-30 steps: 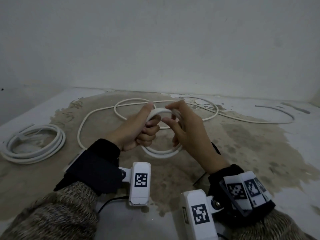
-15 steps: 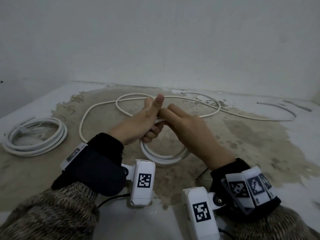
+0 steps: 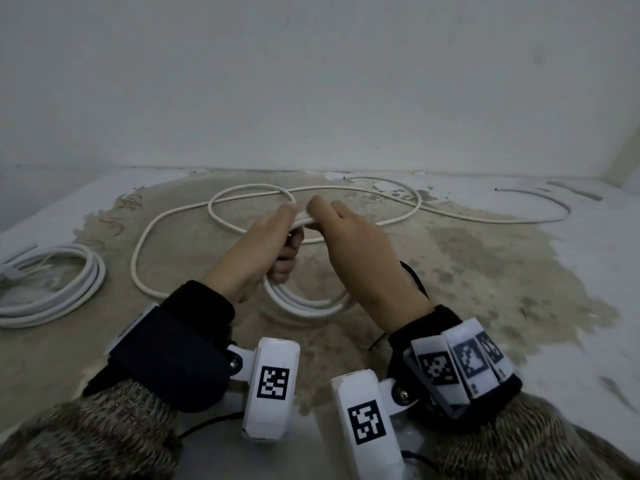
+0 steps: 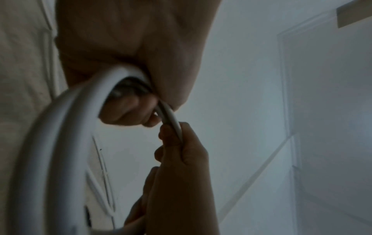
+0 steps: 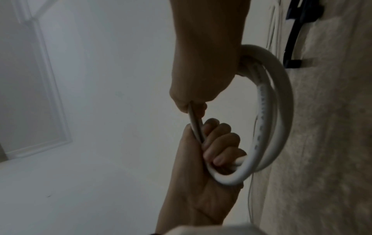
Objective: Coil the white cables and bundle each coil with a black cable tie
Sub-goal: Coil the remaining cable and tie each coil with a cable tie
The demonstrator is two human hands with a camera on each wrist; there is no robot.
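I hold a small coil of white cable (image 3: 304, 304) above the floor in both hands. My left hand (image 3: 287, 244) grips the coil's top with its fingers curled round the turns (image 5: 219, 152). My right hand (image 3: 322, 216) pinches the cable strand (image 5: 194, 120) right beside the left thumb. The rest of this cable (image 3: 242, 194) lies loose in loops on the floor behind the hands and trails off right (image 3: 485, 220). A black cable tie (image 3: 414, 278) lies on the floor, partly hidden under my right wrist, and it also shows in the right wrist view (image 5: 292, 39).
A finished white coil (image 3: 62, 296) lies on the floor at the left. A short grey cable piece (image 3: 540, 195) lies at the far right near the wall (image 3: 311, 81). The floor (image 3: 502, 289) is stained beige in the middle.
My left thumb, raised half a second ago, now lies on the cable. The right hand has closed in against the left at the coil's top.
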